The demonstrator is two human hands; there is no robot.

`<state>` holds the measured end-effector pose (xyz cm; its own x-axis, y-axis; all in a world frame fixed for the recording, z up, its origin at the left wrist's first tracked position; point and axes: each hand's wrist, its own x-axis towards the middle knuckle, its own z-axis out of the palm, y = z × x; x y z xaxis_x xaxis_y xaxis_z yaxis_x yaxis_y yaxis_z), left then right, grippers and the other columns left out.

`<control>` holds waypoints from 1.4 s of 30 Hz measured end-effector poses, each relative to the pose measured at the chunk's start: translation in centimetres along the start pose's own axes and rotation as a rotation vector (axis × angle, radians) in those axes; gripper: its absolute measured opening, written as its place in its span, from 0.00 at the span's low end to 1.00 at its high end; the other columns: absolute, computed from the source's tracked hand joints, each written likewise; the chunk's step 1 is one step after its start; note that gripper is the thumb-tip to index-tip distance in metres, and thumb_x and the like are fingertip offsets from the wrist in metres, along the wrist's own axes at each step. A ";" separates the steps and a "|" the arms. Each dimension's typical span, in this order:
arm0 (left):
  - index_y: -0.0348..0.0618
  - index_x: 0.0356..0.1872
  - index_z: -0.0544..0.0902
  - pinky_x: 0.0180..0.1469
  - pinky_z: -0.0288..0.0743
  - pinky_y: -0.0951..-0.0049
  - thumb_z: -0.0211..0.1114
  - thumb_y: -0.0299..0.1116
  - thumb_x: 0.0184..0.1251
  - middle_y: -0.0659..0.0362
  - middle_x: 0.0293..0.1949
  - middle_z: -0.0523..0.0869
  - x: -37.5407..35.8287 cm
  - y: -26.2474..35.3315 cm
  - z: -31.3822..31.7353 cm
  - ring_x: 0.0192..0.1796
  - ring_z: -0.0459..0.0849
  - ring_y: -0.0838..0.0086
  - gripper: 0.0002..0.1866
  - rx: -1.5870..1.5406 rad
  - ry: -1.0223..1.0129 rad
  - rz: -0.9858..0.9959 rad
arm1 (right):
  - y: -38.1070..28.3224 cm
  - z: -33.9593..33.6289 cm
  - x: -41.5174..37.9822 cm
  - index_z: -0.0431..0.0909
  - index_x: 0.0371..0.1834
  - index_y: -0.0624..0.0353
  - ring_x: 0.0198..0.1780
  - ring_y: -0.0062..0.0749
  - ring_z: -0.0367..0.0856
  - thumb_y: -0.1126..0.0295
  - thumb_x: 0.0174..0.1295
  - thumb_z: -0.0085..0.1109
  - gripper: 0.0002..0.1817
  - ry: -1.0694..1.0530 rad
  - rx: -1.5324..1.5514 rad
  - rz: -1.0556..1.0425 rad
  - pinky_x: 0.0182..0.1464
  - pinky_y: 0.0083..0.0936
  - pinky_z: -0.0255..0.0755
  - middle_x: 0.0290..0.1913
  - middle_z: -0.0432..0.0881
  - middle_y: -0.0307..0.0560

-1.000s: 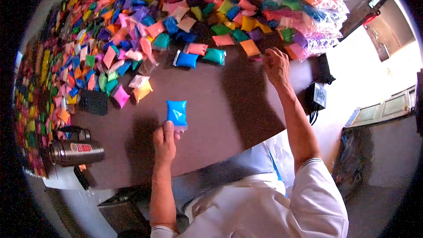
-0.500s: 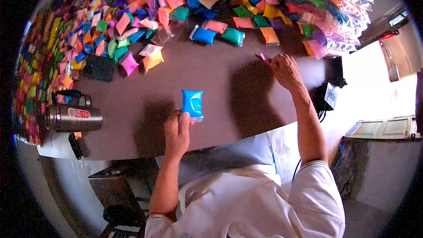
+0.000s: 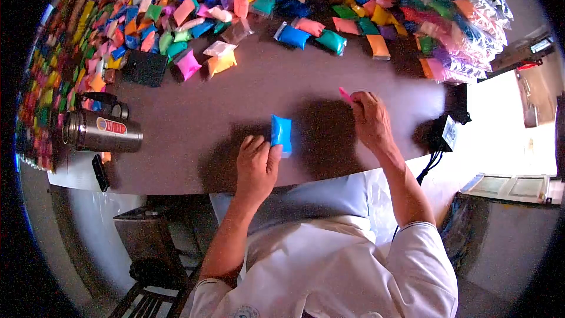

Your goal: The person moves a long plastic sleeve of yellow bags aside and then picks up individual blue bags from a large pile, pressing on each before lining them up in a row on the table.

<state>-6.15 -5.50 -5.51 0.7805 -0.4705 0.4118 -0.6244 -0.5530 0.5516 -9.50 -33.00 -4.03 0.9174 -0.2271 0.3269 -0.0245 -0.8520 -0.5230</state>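
My left hand pinches a small bright-blue plastic packet by its lower edge, thumb at the front. The packet stands upright above the brown table and has a clear strip at the bottom. To the right, my right hand is closed on a slim pink object that juts out to the upper left. Its kind is too small and blurred to tell. The two hands are apart, and the pink object does not touch the blue packet.
A heap of colourful packets covers the table's far and left sides. A steel flask lies at left near a black square. Clear-bagged packets are stacked at right, above a black box with cables.
My left hand has moved right with the blue packet, which is now turned more edge-on. My right hand has come lower and nearer to it with the pink object. The view has shifted slightly.
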 end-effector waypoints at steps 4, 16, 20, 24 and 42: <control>0.34 0.22 0.73 0.41 0.67 0.53 0.57 0.34 0.68 0.47 0.27 0.72 0.1 0.1 0.3 0.34 0.72 0.51 0.16 0.002 0.029 0.024 | -5.8 0.5 -1.4 0.74 0.41 0.60 0.38 0.55 0.78 0.72 0.63 0.56 0.06 -0.173 0.392 0.189 0.39 0.44 0.71 0.33 0.77 0.57; 0.35 0.24 0.76 0.47 0.68 0.52 0.56 0.32 0.68 0.48 0.29 0.75 0.7 0.7 0.3 0.36 0.75 0.51 0.13 0.023 -0.002 -0.036 | -8.3 5.4 -0.1 0.75 0.32 0.59 0.31 0.56 0.80 0.67 0.59 0.61 0.08 -0.257 0.249 -0.047 0.32 0.43 0.73 0.28 0.80 0.56; 0.36 0.23 0.75 0.53 0.69 0.52 0.54 0.34 0.70 0.49 0.28 0.75 0.8 0.5 0.5 0.36 0.76 0.50 0.15 0.039 0.001 -0.063 | -7.7 5.7 1.0 0.77 0.32 0.56 0.33 0.56 0.80 0.62 0.60 0.61 0.09 -0.245 0.165 -0.022 0.33 0.45 0.73 0.28 0.81 0.55; 0.32 0.35 0.78 0.50 0.69 0.51 0.52 0.35 0.72 0.43 0.39 0.79 0.5 0.7 -0.3 0.43 0.76 0.46 0.14 -0.010 -0.150 -0.124 | -7.2 5.4 2.0 0.76 0.32 0.57 0.33 0.57 0.80 0.61 0.60 0.60 0.10 -0.179 0.088 0.008 0.33 0.46 0.73 0.29 0.81 0.55; 0.33 0.27 0.77 0.53 0.69 0.50 0.53 0.33 0.70 0.43 0.33 0.79 0.3 0.3 0.0 0.38 0.78 0.48 0.14 -0.011 -0.013 -0.066 | -7.7 3.1 1.9 0.77 0.28 0.61 0.21 0.34 0.74 0.65 0.56 0.66 0.11 -0.322 0.227 -0.008 0.28 0.32 0.70 0.20 0.75 0.50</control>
<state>-6.15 -5.79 -5.21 0.8192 -0.4423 0.3650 -0.5714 -0.5753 0.5852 -6.28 -25.37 -1.81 0.9957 -0.0308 0.0869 0.0383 -0.7189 -0.6941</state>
